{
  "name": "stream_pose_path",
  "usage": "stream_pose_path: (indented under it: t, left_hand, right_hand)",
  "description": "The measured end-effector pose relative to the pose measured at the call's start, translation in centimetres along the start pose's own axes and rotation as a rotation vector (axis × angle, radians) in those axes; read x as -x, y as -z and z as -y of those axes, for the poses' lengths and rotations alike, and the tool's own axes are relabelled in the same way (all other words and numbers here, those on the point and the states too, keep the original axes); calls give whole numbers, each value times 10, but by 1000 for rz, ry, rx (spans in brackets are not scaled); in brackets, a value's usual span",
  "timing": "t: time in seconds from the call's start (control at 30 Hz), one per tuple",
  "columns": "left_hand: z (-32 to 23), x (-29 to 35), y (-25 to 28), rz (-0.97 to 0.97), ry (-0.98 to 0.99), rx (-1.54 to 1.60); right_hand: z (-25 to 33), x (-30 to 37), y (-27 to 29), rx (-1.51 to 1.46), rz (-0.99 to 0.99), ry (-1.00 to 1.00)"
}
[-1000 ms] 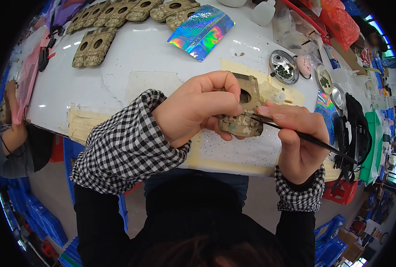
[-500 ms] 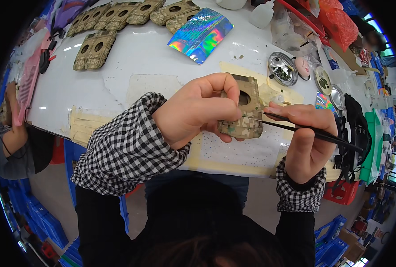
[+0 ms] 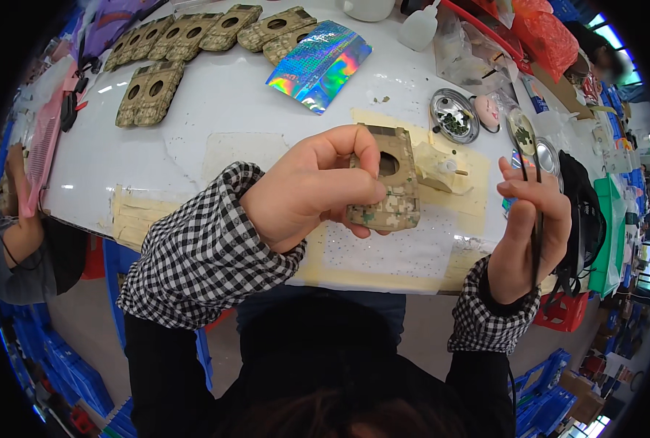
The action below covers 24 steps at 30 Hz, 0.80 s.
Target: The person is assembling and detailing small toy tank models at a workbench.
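My left hand [image 3: 314, 182] grips a camouflage-patterned model tank hull [image 3: 402, 191] by its left side, thumb on the upper face. A round dark hole and a slatted dark panel show on the hull. Away to the right, my right hand [image 3: 531, 233] holds black tweezers [image 3: 537, 208] with the tips pointing up and away, near a round dish [image 3: 521, 133] of small dark green pieces. Whether anything sits between the tips cannot be made out. Beside the hull stands a small masking-taped block [image 3: 436, 166] with a white spout-like top.
Several similar hulls [image 3: 150, 93] line the far left of the white table [image 3: 193, 117]. A shiny holographic pouch [image 3: 320, 67] lies at the back. A metal dish [image 3: 453, 117] with green bits, a pink egg-shaped object [image 3: 488, 113] and a black bag [image 3: 582, 212] are at right. Another person's arm [image 3: 22, 182] shows far left.
My right hand has drawn the tweezers off the hull to the right and swung their tips upward. My left hand still grips the hull, nearly in place. The view has shifted slightly.
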<state>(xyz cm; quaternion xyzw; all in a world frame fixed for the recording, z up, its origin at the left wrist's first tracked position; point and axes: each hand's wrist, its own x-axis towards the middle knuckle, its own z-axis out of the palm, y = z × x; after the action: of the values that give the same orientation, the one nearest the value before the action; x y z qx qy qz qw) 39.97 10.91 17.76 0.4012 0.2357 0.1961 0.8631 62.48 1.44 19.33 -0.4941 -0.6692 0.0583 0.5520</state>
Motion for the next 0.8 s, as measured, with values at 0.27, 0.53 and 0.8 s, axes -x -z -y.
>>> stream_pose_path:
  t: [0.27,0.53,0.8]
  left_hand:
    - [2,-4,4,73,-13,86]
    - [3,-5,4,67,-15,57]
    - [2,-5,3,92,-1,63]
  right_hand:
    - [-14,1,1,500,129,-34]
    - [-15,-1,-6,494,100,33]
    - [5,3,-8,61,21,29]
